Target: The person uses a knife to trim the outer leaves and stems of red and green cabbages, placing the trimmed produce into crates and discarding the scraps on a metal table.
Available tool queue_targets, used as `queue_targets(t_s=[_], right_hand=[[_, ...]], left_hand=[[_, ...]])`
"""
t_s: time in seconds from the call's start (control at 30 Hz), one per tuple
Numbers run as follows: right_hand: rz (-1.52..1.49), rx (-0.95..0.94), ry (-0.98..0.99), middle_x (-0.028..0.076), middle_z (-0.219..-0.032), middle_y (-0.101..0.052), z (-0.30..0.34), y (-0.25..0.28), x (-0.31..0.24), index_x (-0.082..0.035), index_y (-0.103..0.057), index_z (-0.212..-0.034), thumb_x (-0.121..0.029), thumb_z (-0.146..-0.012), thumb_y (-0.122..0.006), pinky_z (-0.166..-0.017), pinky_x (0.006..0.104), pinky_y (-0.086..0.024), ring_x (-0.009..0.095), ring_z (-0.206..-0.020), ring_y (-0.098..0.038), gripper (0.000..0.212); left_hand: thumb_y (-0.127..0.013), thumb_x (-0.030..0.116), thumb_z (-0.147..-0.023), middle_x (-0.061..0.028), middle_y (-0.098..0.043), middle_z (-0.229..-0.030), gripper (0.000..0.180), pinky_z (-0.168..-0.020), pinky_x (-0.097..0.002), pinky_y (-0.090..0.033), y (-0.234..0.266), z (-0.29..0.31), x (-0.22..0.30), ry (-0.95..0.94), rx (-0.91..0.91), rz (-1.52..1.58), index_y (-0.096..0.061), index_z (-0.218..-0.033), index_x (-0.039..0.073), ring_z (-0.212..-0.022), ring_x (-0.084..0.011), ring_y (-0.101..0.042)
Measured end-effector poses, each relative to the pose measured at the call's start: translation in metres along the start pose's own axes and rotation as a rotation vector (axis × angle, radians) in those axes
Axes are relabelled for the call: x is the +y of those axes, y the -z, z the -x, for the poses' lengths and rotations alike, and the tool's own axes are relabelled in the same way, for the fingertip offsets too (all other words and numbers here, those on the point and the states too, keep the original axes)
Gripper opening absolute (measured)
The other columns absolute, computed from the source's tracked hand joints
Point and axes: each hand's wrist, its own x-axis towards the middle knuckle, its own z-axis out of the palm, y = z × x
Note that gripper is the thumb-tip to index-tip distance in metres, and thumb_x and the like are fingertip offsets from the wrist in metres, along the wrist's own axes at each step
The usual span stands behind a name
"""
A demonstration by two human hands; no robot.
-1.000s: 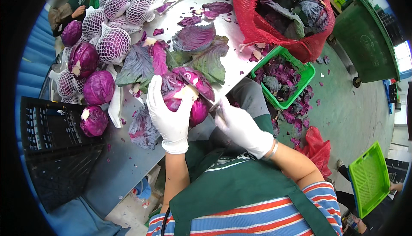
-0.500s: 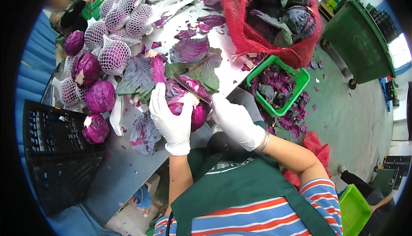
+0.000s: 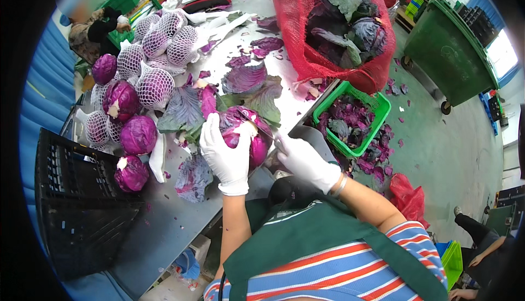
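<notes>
Near the table's edge, my gloved left hand (image 3: 223, 156) is closed round the left side of a red cabbage (image 3: 258, 149), its thumb by the pale cut stem. On the cabbage's right, my gloved right hand (image 3: 305, 161) is closed on a knife, whose blade is mostly hard to make out against the cabbage now. Loose outer leaves (image 3: 244, 78) lie just beyond the cabbage, and another leaf (image 3: 194, 178) lies left of my left wrist. To the left rest several bare red cabbages (image 3: 138, 135) and several in white foam nets (image 3: 155, 86).
A red mesh sack (image 3: 295, 55) of untrimmed cabbages stands at the far right of the table. Below it, a green basket (image 3: 384, 107) holds leaf scraps, with more on the floor. A black crate (image 3: 76, 219) stands left, a green wheeled bin (image 3: 448, 55) right. Other people are nearby.
My right hand has moved slightly right and down, and the knife blade has come off the top of the cabbage toward its right side. My left hand keeps its hold. The whole view has shifted slightly.
</notes>
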Motion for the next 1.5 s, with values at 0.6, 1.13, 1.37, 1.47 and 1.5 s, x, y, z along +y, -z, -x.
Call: queue_targets(t_s=[0.6, 1.13, 1.37, 1.47, 1.5], right_hand=[[-0.377, 0.222, -0.328, 0.023, -0.094, -0.059, -0.026, 0.020, 0.027, 0.004, -0.052, -0.108, -0.022, -0.085, -0.064, -0.071, 0.0398, -0.048, 0.032, -0.078, -0.062, 0.037], [-0.019, 0.227, -0.199, 0.017, -0.082, -0.063, -0.097, -0.004, 0.005, -0.003, -0.057, -0.091, -0.027, -0.075, -0.070, -0.071, 0.0422, -0.049, 0.035, -0.078, -0.062, 0.032], [-0.030, 0.238, -0.166, 0.016, -0.078, -0.063, -0.102, 0.001, 0.018, -0.004, -0.057, -0.085, -0.027, -0.075, -0.071, -0.070, 0.0422, -0.049, 0.035, -0.077, -0.062, 0.029], [0.033, 0.154, -0.215, 0.015, -0.074, -0.062, -0.094, 0.001, -0.009, -0.006, -0.057, -0.083, -0.026, -0.074, -0.071, -0.067, 0.0422, -0.048, 0.035, -0.072, -0.062, 0.026], [-0.040, 0.258, -0.119, 0.015, -0.071, -0.061, -0.086, 0.000, -0.024, -0.007, -0.057, -0.083, -0.025, -0.074, -0.071, -0.064, 0.0421, -0.048, 0.035, -0.069, -0.061, 0.024]], left_hand=[[-0.071, 0.025, -0.080, -0.0185, -0.054, -0.126, 0.059, -0.102, -0.0418, -0.036, 0.003, -0.004, -0.004, -0.003, -0.074, -0.027, -0.050, -0.128, -0.002, -0.116, -0.0326, -0.050], [-0.072, 0.022, -0.079, -0.0177, -0.052, -0.129, 0.061, -0.104, -0.0425, -0.031, 0.015, 0.008, -0.008, -0.001, -0.043, 0.103, -0.048, -0.130, -0.001, -0.119, -0.0316, -0.048], [-0.068, 0.022, -0.084, -0.0178, -0.051, -0.132, 0.057, -0.107, -0.0404, -0.030, 0.017, 0.009, -0.010, 0.052, -0.073, 0.184, -0.047, -0.132, -0.002, -0.123, -0.0310, -0.045], [-0.066, 0.018, -0.083, -0.0181, -0.051, -0.132, 0.054, -0.106, -0.0408, -0.032, 0.030, 0.008, -0.019, 0.025, -0.087, 0.134, -0.049, -0.130, -0.002, -0.122, -0.0323, -0.046], [-0.067, 0.018, -0.082, -0.0182, -0.052, -0.129, 0.054, -0.105, -0.0411, -0.033, 0.037, 0.003, -0.010, -0.012, -0.029, 0.040, -0.049, -0.128, -0.002, -0.121, -0.0329, -0.048]])
